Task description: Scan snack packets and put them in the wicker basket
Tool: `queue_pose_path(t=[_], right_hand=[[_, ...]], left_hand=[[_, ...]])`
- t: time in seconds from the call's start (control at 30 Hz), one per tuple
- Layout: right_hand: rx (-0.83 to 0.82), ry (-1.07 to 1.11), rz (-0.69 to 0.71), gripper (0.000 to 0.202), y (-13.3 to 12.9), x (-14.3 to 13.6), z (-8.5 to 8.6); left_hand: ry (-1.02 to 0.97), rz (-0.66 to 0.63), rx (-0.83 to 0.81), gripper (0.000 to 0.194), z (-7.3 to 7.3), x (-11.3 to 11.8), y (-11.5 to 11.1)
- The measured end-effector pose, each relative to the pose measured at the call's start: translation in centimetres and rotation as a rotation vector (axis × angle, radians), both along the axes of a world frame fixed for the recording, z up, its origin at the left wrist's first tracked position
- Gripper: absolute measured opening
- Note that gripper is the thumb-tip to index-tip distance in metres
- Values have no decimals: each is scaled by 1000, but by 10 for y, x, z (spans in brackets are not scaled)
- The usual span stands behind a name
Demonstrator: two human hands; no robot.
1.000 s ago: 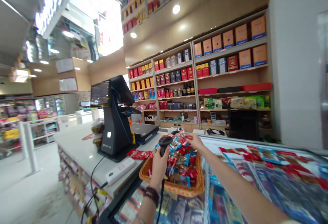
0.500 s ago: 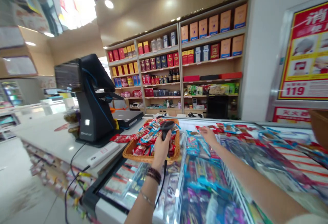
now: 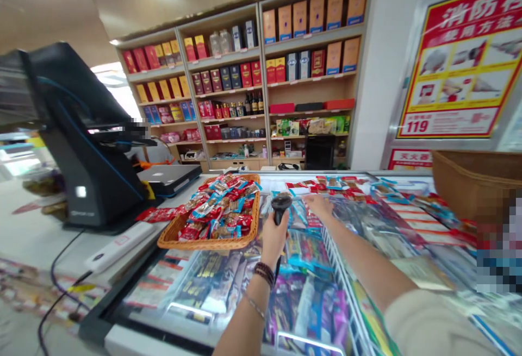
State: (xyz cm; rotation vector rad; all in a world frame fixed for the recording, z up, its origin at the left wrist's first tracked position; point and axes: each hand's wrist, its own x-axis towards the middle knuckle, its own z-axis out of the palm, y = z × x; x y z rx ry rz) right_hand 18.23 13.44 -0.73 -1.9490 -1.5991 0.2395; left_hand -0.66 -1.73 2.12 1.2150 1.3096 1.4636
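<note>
My left hand is wrapped round the handle of a black handheld barcode scanner, its head up, just right of the wicker basket. My right hand reaches over the glass-topped freezer, low among small red and blue snack packets. Its fingers are blurred, and whether they grip a packet is unclear. The wicker basket is heaped with similar red and blue packets.
A black checkout terminal and a flat scale stand left. A white power strip lies on the counter, trailing a cable. More packets line the freezer's far edge. A brown basket is at right; boxed goods fill the shelves behind.
My view has turned right and moved closer. The scanner has moved from over the basket to its right, nearer my right hand, which stays among the packets on the freezer.
</note>
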Motion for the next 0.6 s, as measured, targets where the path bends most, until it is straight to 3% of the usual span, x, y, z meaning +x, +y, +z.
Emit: queue_pose_path(t=[0.17,0.37,0.5,0.6], right_hand=[[-12,-78,-22,54,20,-26,3],[23,-56,97,32,46,-24,-8],[161,171,117,20,51,-19,-16],[290,427,160,26,45,-17,-21]], left_hand=[[26,24,-2,46,-11,-4,7],[27,10,-11,46,-13,-2,12],[54,13,-28,42,-10,0,11],[82,14,-20,40,-9,0,11]])
